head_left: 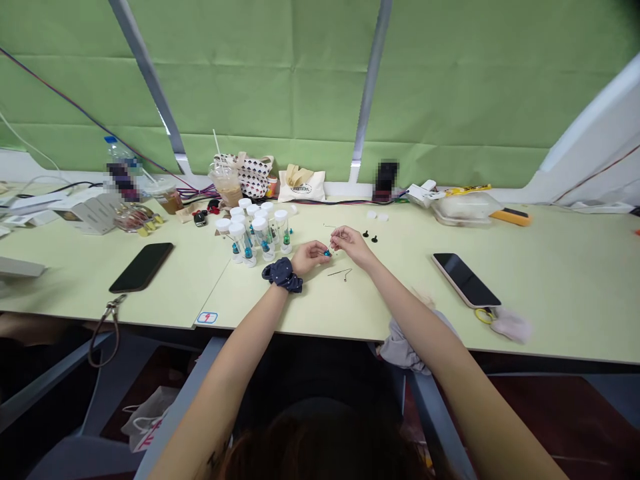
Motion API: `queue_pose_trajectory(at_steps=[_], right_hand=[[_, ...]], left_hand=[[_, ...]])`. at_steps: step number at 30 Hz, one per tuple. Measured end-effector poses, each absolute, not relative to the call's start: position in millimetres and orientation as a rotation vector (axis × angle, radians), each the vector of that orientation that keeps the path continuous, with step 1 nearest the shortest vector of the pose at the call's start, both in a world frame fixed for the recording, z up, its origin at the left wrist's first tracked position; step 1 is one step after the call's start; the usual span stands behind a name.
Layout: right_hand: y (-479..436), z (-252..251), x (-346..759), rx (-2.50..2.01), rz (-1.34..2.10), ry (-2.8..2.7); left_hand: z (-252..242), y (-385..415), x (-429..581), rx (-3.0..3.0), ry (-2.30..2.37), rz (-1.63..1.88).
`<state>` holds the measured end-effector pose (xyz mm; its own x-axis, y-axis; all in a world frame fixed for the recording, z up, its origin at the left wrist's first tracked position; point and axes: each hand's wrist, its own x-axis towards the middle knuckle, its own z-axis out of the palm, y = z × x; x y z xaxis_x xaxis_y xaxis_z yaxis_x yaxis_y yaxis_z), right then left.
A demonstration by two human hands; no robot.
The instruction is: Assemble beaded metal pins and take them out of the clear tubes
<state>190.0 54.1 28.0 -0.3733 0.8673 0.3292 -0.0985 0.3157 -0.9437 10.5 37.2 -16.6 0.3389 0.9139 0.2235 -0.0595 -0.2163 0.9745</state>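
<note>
My left hand (309, 256), with a dark scrunchie (283, 274) on its wrist, is closed in a pinch on a small blue bead (327, 253). My right hand (350, 243) is right beside it, fingers pinched on a thin metal pin that points toward the bead. Another bent metal pin (341, 272) lies on the pale green table (320, 303) just in front of the hands. A cluster of clear vials with white caps (256, 233), holding blue and green beads, stands to the left of my left hand.
A black phone (142, 267) lies at the left and a second phone (465, 279) at the right. Two small black pieces (369, 236) sit beyond my right hand. Cups, bags, a plastic box (465, 208) and cables line the back edge under green blinds.
</note>
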Motion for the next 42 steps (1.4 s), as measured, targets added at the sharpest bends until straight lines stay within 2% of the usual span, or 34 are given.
queue_pose_trajectory(at_steps=[12,22,28,31,36,42], right_hand=[[50,31,190,-0.738,1.246,-1.582],[46,34,189,-0.751,0.92,-1.916],[68,30,201,-0.828,0.925,-1.712],[90,18,215,-1.027,0.717,-1.652],[107,-6,226,-1.267,0.337,-2.106],[97,-6,216,-1.395,0.187,-2.378]], left_hand=[[-11,33,12,1.467,0.817,1.109],[-6,29,13,1.57,0.78,1.118],[-7,32,12,1.523,0.853,1.182],[-10,36,10,1.496,0.923,1.248],[-12,38,8,1.482,0.974,1.306],[-11,38,8,1.462,0.985,1.317]])
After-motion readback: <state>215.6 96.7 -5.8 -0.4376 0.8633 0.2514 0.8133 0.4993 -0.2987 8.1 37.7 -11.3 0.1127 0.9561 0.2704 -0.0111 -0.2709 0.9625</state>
